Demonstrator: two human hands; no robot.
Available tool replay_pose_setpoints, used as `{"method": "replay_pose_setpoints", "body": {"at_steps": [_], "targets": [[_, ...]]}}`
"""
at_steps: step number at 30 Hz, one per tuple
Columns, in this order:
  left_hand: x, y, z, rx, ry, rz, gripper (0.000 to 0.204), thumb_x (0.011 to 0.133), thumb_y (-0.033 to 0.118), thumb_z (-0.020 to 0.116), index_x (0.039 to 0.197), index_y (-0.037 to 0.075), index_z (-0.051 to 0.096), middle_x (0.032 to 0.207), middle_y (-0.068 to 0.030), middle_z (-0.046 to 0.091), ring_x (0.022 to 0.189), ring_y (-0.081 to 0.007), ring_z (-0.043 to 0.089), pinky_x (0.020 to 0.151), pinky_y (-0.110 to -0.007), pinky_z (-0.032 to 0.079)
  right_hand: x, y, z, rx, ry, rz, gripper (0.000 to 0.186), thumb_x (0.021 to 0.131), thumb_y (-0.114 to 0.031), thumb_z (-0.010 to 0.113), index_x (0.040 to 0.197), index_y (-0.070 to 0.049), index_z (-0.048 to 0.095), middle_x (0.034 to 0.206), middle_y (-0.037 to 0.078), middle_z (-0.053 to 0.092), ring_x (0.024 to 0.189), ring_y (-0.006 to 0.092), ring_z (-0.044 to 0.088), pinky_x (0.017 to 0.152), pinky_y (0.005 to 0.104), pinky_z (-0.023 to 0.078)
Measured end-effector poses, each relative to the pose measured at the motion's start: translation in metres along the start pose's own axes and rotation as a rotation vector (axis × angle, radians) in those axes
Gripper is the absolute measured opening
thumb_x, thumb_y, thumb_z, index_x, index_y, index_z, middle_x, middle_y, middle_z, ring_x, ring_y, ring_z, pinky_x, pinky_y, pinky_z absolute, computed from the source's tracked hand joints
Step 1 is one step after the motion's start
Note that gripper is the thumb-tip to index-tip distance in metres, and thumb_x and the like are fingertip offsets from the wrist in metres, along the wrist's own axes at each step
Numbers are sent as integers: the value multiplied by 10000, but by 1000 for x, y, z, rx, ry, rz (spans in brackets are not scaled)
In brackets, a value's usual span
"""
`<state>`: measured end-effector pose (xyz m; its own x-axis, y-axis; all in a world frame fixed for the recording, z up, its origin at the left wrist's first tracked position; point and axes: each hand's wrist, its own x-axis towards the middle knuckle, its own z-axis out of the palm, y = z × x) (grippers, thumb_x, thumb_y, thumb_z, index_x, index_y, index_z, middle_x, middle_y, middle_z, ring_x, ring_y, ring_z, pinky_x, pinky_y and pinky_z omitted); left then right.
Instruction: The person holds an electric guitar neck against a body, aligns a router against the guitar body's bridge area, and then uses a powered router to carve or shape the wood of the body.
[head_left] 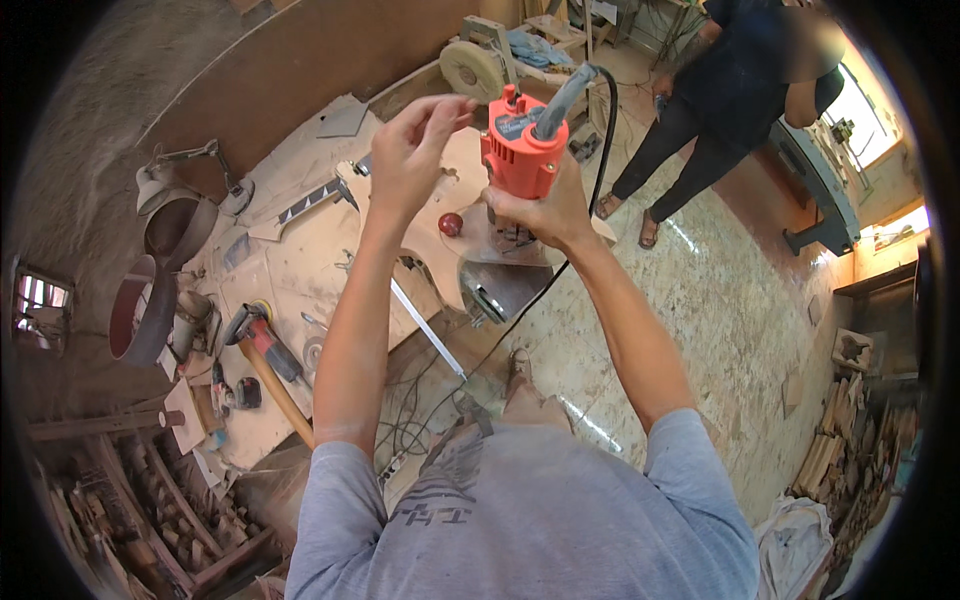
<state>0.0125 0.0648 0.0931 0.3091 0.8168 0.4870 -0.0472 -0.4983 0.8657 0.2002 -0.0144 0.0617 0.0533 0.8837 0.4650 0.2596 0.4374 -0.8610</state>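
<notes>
My right hand [548,208] grips the lower part of an orange-red router [522,165], thumb and fingers around its housing. The router stands on a pale wooden guitar body [428,250] that lies on the bench. A round dark red knob [451,224] sits beside the router's base, which my hand partly hides. Just left of the router, my left hand [415,145] is raised off the wood, fingers loosely bent toward the tool with nothing visible in them. The guitar's neck slot area and a dark strip with light triangular marks [315,200] lie beyond my left forearm.
A dusty bench [265,285] carries an angle grinder [275,340], a desk lamp [190,180] and a brown curved form [150,290]. The router's black cable [610,130] loops down at the right. Another person [735,95] stands ahead right. Wood scraps [150,510] fill the lower left.
</notes>
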Motion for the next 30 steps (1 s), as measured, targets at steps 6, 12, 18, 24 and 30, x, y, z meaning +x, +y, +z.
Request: {"method": "replay_pose_setpoints", "body": {"at_steps": [6,12,18,24,30], "targets": [[-84,-70,-37,402,-255,-133,465,885,357,837,1270,103,772,1254,-215,754,1200,-296,714,1031,-434,551,-8,3,4,-15,65,-92,532,739,-234,884,1180,-34,664,993,35,734,880,151,700,825,332,571],[-90,-70,-28,523,-302,-227,518,772,335,908,1262,210,795,1450,-234,650,1328,-364,638,1086,-443,522,-8,3,2,-40,66,-109,478,752,-227,884,1134,-41,665,964,34,725,851,143,698,788,321,572],[-93,-70,-28,588,-291,-213,497,792,327,893,1259,188,797,1322,-223,727,1377,-346,606,1113,-446,485,-9,4,1,-31,42,-102,467,769,-206,876,1145,-38,655,943,29,712,803,127,690,714,297,565],[-94,-65,-28,635,-375,-88,496,831,362,869,1278,167,779,1170,-190,784,1442,-335,552,1260,-503,333,-17,-2,1,46,39,-25,470,776,-183,884,1158,-36,652,960,27,705,828,116,691,709,288,585],[-94,-65,-26,619,-376,-90,495,847,356,864,1286,149,765,1172,-175,782,1446,-338,543,1306,-535,249,-19,-2,-1,-17,64,-69,546,765,-215,899,1220,-46,648,1014,35,712,886,130,698,768,305,582]]}}
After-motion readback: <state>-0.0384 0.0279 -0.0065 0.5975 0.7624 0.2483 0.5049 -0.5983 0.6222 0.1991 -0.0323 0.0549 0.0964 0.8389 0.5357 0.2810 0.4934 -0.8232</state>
